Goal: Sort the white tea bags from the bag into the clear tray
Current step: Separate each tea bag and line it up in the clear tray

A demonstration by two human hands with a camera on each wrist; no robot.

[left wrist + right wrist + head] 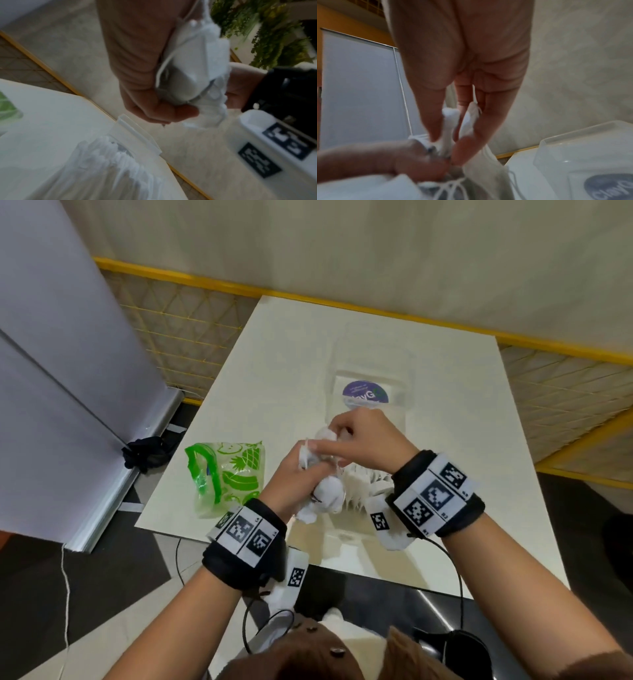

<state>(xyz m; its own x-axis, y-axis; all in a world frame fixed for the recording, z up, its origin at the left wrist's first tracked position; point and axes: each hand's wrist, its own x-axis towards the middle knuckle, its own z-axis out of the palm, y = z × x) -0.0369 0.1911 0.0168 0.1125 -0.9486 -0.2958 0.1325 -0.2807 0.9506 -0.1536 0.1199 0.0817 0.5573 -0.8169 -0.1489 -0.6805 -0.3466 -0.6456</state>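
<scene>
**Me:** Both hands are busy with one bunch. My left hand [291, 474] is curled tight round a clump of white tea bags [327, 494], and the clump is lifted off the table [445, 412]. My right hand [363, 440] pinches one tea bag [450, 121] at the top of that clump, between the thumb and the first fingers.

**You:** Where is the tray?

**Me:** The clear tray [406, 392] lies right under the two hands and runs on past them, away from me. It has a round purple sticker [365, 394] on the far part, just beyond my right fingers. A row of white tea bags [363, 484] already stands in the near part, just below my right wrist and touching nothing I hold.

**You:** And the bag?

**Me:** The green bag [227, 474] with fruit pictures lies flat on the table, just to the left of my left hand, not touching it.

**You:** Any strings?

**Me:** Thin white strings [164, 63] hang from the clump, close by my left palm. The wrist pictures are blurry, so I cannot count the tea bags in my grip.
</scene>
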